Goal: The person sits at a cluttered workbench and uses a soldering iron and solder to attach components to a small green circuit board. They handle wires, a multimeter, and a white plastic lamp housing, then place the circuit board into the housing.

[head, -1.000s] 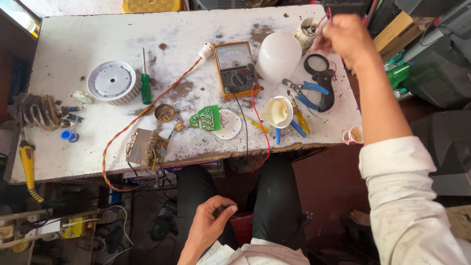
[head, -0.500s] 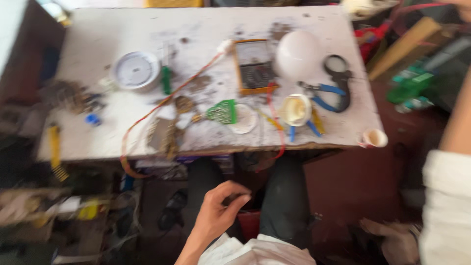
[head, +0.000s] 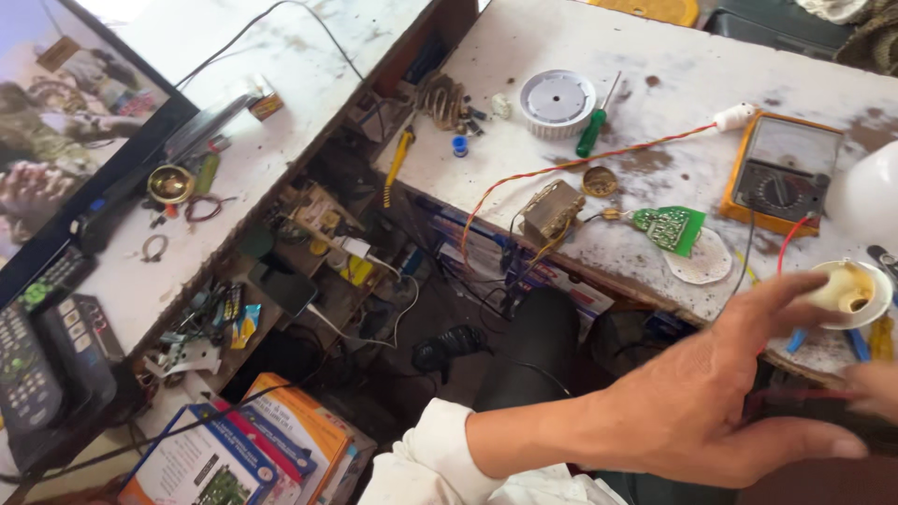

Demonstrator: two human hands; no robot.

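My left hand reaches to the right across my lap, just below the worktable's front edge, with fingers and thumb spread and nothing in it. Its fingertips end close under a white bulb base that sits on the table. Only a blurred part of my right hand shows at the right edge, and a thin red wire runs between the two hands. Whether my right hand grips it is unclear. An orange multimeter and a green circuit board lie on the table above.
On the table are a small transformer, a green screwdriver, a white round housing and a white bulb dome. A side bench at left carries a monitor and handsets. Books lie on the floor.
The view has swung left and down. My left hand moved from my lap out to the right with fingers spread. My right hand dropped from the table's far side to the near right edge.
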